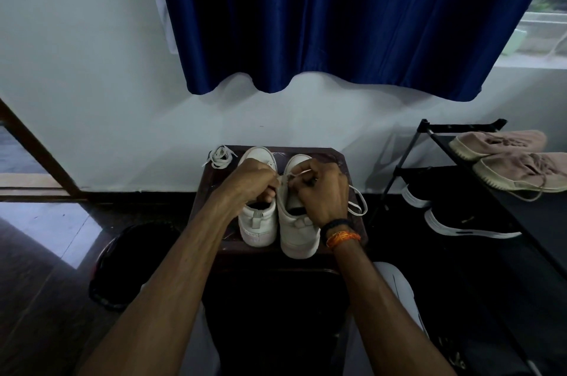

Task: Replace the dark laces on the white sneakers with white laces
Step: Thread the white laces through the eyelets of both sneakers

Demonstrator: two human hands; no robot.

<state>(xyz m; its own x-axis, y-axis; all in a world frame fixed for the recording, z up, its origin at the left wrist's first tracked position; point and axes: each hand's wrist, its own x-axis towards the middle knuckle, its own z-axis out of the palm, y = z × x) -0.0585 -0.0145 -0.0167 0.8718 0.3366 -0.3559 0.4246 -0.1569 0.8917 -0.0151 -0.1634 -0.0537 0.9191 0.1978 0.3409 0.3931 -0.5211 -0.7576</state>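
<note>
Over the right sneaker [296,231], both hands pinch a white lace [357,199].

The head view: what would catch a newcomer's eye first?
A big blue curtain fills the top. Below it, both hands, left hand and right hand, pinch a white lace over two white sneakers on a small dark table.

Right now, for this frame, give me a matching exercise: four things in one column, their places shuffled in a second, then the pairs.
Things:
1. spare lace
2. pink shoes
3. black shoes
4. curtain

Places:
A. rack, lower shelf
B. on the wall above the stool
C. stool's far left corner
D. rack, top shelf

Pairs: 1-C, 2-D, 3-A, 4-B
</note>
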